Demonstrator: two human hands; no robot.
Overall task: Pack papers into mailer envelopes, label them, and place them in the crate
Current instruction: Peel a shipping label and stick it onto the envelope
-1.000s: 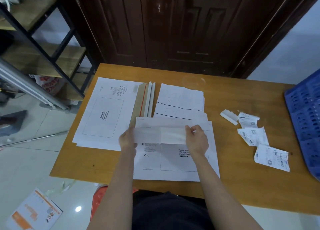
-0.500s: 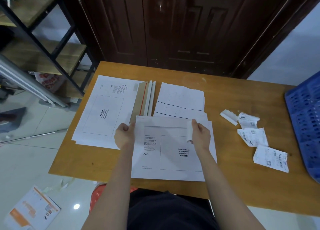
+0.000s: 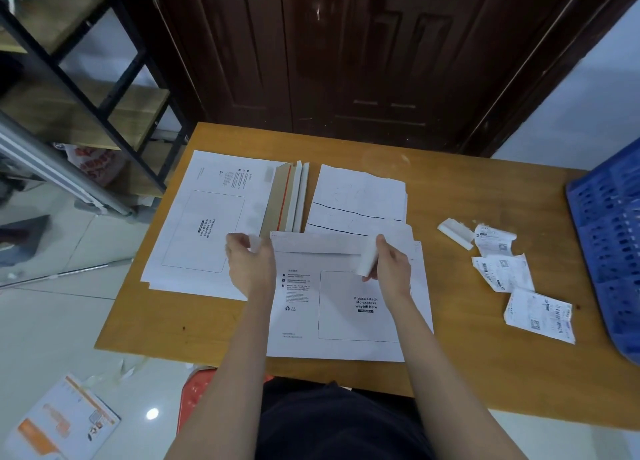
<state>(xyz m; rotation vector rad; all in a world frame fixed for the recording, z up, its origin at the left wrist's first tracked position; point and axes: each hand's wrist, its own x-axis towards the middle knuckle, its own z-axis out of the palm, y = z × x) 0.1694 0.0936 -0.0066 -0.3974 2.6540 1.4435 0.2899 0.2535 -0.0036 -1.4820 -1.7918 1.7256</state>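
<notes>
A white mailer envelope (image 3: 346, 324) lies flat on the wooden table (image 3: 485, 362) in front of me, printed side up, with its flap (image 3: 322, 245) along the far edge. My left hand (image 3: 247, 265) pinches the left end of that flap between curled fingers. My right hand (image 3: 393, 272) holds a white peeled liner strip (image 3: 367, 264), bunched and hanging over the flap's right end. A stack of papers (image 3: 360, 196) lies just beyond the envelope. Several shipping labels (image 3: 502, 269) lie to the right. The blue crate (image 3: 609, 238) stands at the table's right edge.
A pile of unused mailers (image 3: 207, 217) lies at the left of the table, flaps fanned toward the middle. A discarded liner scrap (image 3: 455, 232) rests near the labels. Dark doors stand behind the table, metal shelving at the left, a leaflet (image 3: 62, 421) on the floor.
One second ago the liner strip stretched across the flap between both hands. It has come off to the right and now hangs bunched in my right hand; my left hand stays at the flap's left end.
</notes>
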